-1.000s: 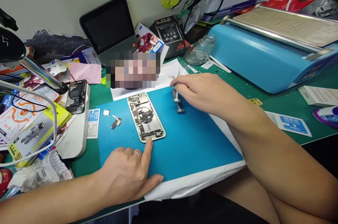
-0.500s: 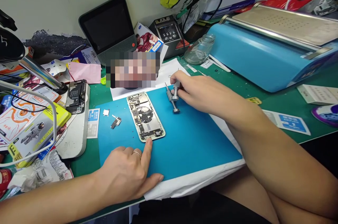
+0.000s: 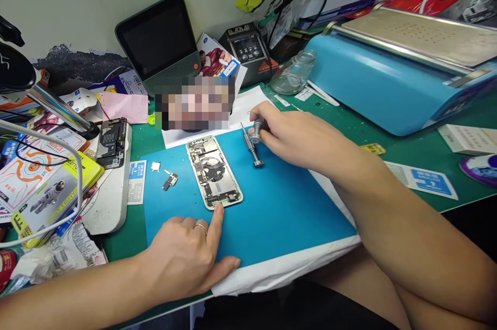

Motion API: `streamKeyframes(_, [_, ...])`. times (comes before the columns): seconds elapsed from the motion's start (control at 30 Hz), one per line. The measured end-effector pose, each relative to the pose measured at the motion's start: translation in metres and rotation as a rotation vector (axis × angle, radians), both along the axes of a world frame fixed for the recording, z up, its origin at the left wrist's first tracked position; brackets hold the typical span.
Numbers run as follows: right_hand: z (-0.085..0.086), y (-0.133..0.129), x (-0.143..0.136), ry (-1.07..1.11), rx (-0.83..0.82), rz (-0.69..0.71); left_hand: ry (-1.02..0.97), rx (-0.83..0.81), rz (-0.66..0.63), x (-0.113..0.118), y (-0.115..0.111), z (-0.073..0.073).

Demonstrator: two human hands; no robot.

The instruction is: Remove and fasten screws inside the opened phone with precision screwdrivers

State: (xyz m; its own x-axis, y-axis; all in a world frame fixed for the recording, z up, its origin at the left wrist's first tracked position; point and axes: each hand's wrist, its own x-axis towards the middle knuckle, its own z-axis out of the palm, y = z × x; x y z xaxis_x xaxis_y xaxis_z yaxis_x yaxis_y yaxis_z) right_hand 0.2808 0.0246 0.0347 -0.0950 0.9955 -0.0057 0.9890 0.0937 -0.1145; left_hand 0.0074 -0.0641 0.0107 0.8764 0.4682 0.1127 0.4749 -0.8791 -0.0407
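Opened phone [image 3: 215, 172]: left hand [image 3: 186, 247], index extended, touches its lower edge; right hand [image 3: 285, 130] bent, grip closed on screwdriver [image 3: 256, 129].

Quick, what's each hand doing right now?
Left hand: holding nothing, index fingertip at the opened phone's lower edge.
Right hand: closed on a metal screwdriver.

Even, fairly bright light fills the frame; pale glare streaks the metal edges at upper right, and soft shadows darken the lower edge.
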Motion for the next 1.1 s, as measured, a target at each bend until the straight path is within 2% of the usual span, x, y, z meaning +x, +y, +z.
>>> streamKeyframes(0.27, [0.003,0.0,-0.004,0.063,0.087,-0.019,0.022,-0.009,-0.002,-0.001,0.0,-0.001])
streamKeyframes(0.4, [0.006,-0.004,-0.006,0.16,0.234,-0.017,0.038,-0.025,-0.001,-0.001,0.0,-0.001])
streamKeyframes(0.57, [0.009,-0.009,-0.008,0.322,0.452,0.095,0.032,-0.022,-0.002,-0.001,-0.001,0.0])
streamKeyframes(0.67, [0.01,-0.01,-0.009,0.387,0.516,0.117,0.034,-0.029,-0.002,0.0,0.0,0.0])
streamKeyframes(0.93, [-0.004,-0.011,-0.008,0.62,0.687,0.102,0.03,-0.02,-0.005,-0.001,0.0,-0.001])
streamKeyframes(1.1, [-0.007,-0.011,-0.011,0.868,0.759,0.201,0.047,-0.039,-0.008,-0.001,0.0,0.0])
